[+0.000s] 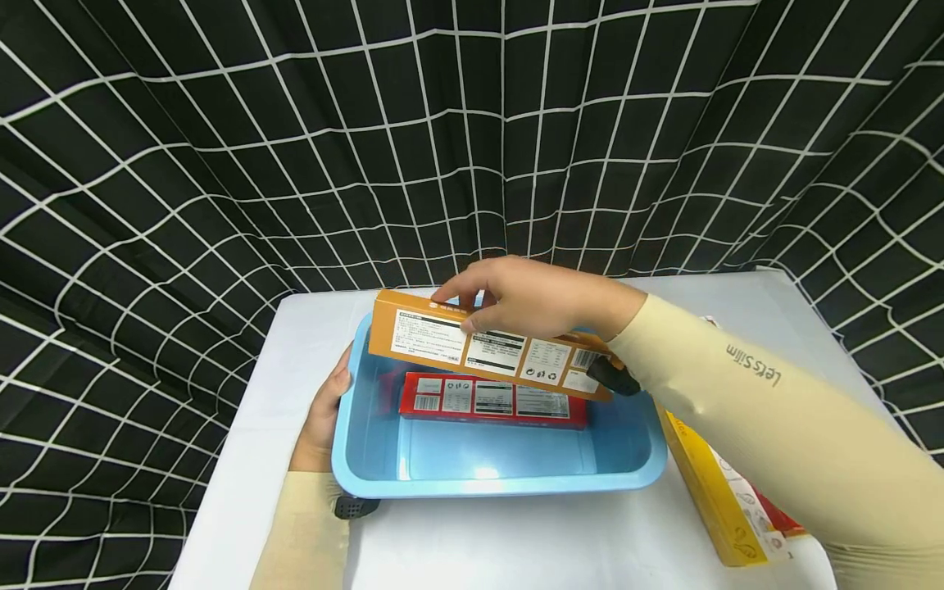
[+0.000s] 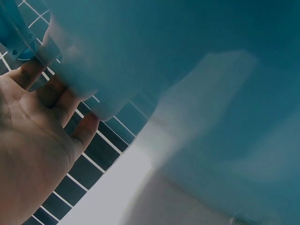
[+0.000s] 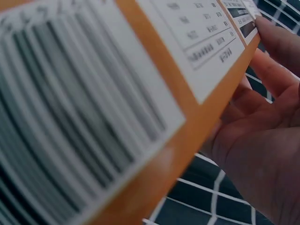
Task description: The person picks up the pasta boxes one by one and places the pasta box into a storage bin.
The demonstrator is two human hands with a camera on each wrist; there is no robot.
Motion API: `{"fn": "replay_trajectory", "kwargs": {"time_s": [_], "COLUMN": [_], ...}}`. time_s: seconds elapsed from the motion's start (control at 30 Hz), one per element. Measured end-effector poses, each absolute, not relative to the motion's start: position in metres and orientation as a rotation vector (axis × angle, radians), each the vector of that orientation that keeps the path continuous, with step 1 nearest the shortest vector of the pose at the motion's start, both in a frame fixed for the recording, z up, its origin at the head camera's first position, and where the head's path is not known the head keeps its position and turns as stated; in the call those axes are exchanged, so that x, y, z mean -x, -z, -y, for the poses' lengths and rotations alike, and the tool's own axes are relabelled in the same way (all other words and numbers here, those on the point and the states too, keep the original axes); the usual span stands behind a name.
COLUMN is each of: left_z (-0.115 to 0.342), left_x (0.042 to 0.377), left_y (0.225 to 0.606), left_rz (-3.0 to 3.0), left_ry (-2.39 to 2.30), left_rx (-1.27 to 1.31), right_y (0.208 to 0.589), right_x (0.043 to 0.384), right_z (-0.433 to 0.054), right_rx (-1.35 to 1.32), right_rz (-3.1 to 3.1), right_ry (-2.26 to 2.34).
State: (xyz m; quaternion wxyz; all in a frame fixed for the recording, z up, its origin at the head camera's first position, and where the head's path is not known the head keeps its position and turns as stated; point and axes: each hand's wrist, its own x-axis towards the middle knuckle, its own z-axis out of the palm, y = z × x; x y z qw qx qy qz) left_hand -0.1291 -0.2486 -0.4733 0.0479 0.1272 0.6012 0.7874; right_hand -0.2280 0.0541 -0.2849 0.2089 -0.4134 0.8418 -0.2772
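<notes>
My right hand [image 1: 509, 291] pinches a long orange box [image 1: 428, 328] by its upper edge, thumb on the printed face and fingers behind. The box slants over the back of a light blue plastic bin [image 1: 487, 489], its right end lower. In the right wrist view the orange box's barcode [image 3: 89, 103] fills the near side. Inside the bin lies a long red box [image 1: 492, 400] with white label panels, partly overlapped by the orange one. At the bin's left end, my left hand [image 1: 324, 414] rests its fingertips against the outer wall, just below the rim.
On the white table [image 1: 575, 541], a long yellow box [image 1: 711, 492] lies right of the bin, with a red item [image 1: 774, 516] beside it, both partly under the right sleeve. Black curtains with a white grid [image 1: 457, 147] surround the table's back and sides.
</notes>
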Motion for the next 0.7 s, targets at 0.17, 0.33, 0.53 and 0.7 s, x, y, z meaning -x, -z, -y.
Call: {"fn": "replay_trajectory", "kwargs": {"time_s": [0.17, 0.33, 0.53, 0.7], "left_z": [0.246, 0.245, 0.246, 0.248], "left_x": [0.127, 0.127, 0.128, 0.128], "left_y": [0.470, 0.469, 0.471, 0.471], "left_rz": [-1.870, -1.875, -1.832, -1.801], "left_ry": [-2.391, -2.396, -2.398, -2.407], "left_rx": [-0.390, -0.384, -0.400, -0.421], "right_y": [0.304, 0.312, 0.317, 0.323], "right_x": [0.231, 0.234, 0.234, 0.234], "right_z": [-0.050, -0.047, -0.042, -0.036], "right_rx": [1.102, 1.091, 1.069, 1.061], "right_rz": [-2.288, -2.285, -2.269, -2.249], "right_ry": [0.800, 0.801, 0.784, 0.782]}}
